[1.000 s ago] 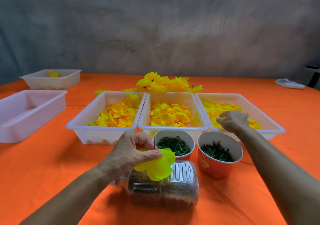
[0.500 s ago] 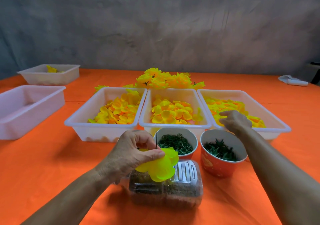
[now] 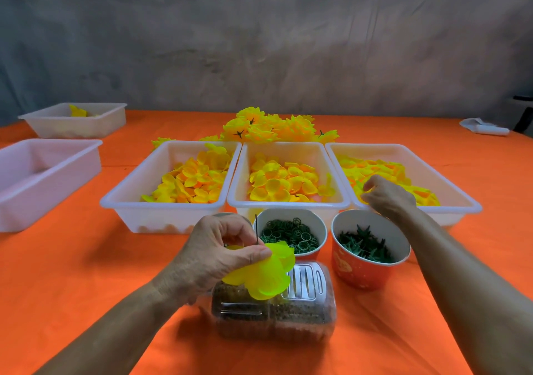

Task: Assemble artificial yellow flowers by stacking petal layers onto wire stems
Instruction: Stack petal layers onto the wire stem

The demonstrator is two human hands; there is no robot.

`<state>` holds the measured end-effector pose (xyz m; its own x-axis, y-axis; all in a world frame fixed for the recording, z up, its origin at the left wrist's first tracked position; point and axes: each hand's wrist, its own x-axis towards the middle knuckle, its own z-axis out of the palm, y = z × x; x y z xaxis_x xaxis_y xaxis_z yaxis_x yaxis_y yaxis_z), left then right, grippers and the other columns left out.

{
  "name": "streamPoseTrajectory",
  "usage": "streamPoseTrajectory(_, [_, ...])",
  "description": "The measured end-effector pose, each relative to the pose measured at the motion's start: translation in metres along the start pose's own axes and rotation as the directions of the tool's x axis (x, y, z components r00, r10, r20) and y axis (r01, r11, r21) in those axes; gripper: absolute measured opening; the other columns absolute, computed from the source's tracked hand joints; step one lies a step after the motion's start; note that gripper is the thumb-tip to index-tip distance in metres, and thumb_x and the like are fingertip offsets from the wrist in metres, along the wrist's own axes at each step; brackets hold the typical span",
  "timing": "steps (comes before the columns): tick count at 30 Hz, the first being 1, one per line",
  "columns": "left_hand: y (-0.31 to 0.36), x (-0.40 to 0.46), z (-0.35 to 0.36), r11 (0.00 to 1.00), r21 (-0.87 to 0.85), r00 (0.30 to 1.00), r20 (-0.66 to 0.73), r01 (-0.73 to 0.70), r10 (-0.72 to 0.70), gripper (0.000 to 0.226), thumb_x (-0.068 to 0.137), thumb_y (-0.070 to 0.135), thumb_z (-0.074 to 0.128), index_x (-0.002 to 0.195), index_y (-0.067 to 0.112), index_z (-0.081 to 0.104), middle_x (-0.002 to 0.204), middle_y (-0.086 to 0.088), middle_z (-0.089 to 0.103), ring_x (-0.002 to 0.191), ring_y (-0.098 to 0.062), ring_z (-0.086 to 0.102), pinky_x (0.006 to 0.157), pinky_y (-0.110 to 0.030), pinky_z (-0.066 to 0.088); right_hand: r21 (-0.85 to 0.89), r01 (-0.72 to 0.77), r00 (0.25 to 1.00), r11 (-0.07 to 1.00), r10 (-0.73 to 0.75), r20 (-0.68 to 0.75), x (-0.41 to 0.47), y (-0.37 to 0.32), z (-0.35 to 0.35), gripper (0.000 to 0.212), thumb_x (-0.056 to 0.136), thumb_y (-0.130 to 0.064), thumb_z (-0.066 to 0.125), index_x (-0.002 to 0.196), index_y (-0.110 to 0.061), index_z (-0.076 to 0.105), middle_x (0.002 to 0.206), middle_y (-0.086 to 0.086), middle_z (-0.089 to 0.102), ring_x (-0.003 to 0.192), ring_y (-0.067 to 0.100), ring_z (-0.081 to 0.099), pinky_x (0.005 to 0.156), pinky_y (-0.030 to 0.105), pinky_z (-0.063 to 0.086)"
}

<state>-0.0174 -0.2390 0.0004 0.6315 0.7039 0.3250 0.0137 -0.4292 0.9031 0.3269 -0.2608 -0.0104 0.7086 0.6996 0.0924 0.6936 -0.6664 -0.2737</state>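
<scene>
My left hand (image 3: 215, 255) pinches a half-built yellow flower (image 3: 264, 276) with a thin dark wire stem (image 3: 256, 227) sticking up from it, held above a clear plastic box (image 3: 288, 317). My right hand (image 3: 388, 196) reaches into the right white tray (image 3: 461, 198) of yellow petals, fingers curled down onto a petal at the tray's near left corner. Two more white trays, the middle tray (image 3: 288, 203) and the left tray (image 3: 124, 198), hold yellow-orange petal layers.
A white cup (image 3: 320, 224) of green rings and an orange cup (image 3: 360, 271) of green star-shaped calyxes stand before the trays. Finished yellow flowers (image 3: 277, 128) are heaped behind. Two more white trays (image 3: 43, 178) (image 3: 72, 121) stand at the left. A white object (image 3: 484, 128) lies far right.
My right hand has drawn back slightly toward the near left corner of the right tray, fingers curling on the petals. The left hand with the flower has hardly moved.
</scene>
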Motion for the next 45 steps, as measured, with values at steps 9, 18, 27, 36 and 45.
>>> streamPoseTrajectory(9, [0.001, 0.001, 0.0, 0.998, -0.031, 0.999, 0.011, 0.051, -0.051, 0.016, 0.053, 0.027, 0.078, 0.05, 0.019, 0.064, 0.064, -0.002, 0.063, 0.066, -0.014, 0.056, 0.064, -0.028, 0.045, -0.091, -0.064, 0.995, 0.994, 0.07, 0.073, 0.001, 0.0, 0.001, 0.034, 0.09, -0.046, 0.045, 0.099, -0.021, 0.065, 0.118, 0.012, 0.062, 0.109, 0.031, 0.056, 0.082, 0.034, 0.039])
streamPoseTrajectory(18, [-0.001, 0.002, -0.001, 0.999, -0.021, 0.999, 0.011, 0.032, -0.032, 0.018, 0.054, 0.028, 0.078, 0.051, 0.017, 0.063, 0.064, -0.001, 0.063, 0.065, -0.011, 0.057, 0.062, -0.023, 0.046, 0.652, 0.137, 0.949, 0.746, 0.09, -0.302, 0.004, 0.008, -0.005, 0.033, 0.089, -0.014, 0.06, 0.121, -0.005, 0.063, 0.127, 0.017, 0.06, 0.116, 0.02, 0.055, 0.101, 0.038, 0.041])
streamPoseTrajectory(27, [0.0, 0.003, -0.002, 0.999, -0.008, 0.998, 0.036, 0.043, -0.043, 0.028, 0.054, 0.027, 0.078, 0.058, 0.003, 0.065, 0.063, -0.006, 0.064, 0.063, -0.013, 0.055, 0.059, -0.025, 0.042, 0.887, 0.391, 0.907, 0.246, 0.057, -0.416, -0.039, -0.027, -0.04, 0.035, 0.079, 0.008, 0.066, 0.113, 0.002, 0.063, 0.091, 0.005, 0.067, 0.075, 0.004, 0.059, 0.079, 0.019, 0.048])
streamPoseTrajectory(36, [0.013, -0.002, -0.025, 0.991, 0.004, 0.974, 0.181, 0.137, -0.135, 0.033, 0.072, 0.03, 0.066, 0.085, 0.001, 0.074, 0.089, -0.02, 0.07, 0.081, -0.016, 0.062, 0.071, -0.026, 0.046, 0.912, 0.381, 0.922, 0.153, -0.129, -0.364, -0.091, -0.05, -0.042, 0.025, 0.079, 0.001, 0.068, 0.082, -0.023, 0.07, 0.071, -0.015, 0.072, 0.067, 0.0, 0.064, 0.069, 0.019, 0.051])
streamPoseTrajectory(45, [0.019, -0.007, -0.032, 0.997, 0.031, 0.992, 0.107, 0.066, -0.069, 0.027, 0.075, 0.027, 0.066, 0.089, 0.006, 0.074, 0.096, -0.018, 0.071, 0.09, -0.028, 0.063, 0.085, -0.042, 0.048, 0.938, 0.308, 0.936, 0.162, -0.231, -0.267, -0.118, -0.062, -0.038, 0.023, 0.078, 0.003, 0.066, 0.093, -0.016, 0.069, 0.074, -0.012, 0.073, 0.07, 0.006, 0.064, 0.07, 0.02, 0.05])
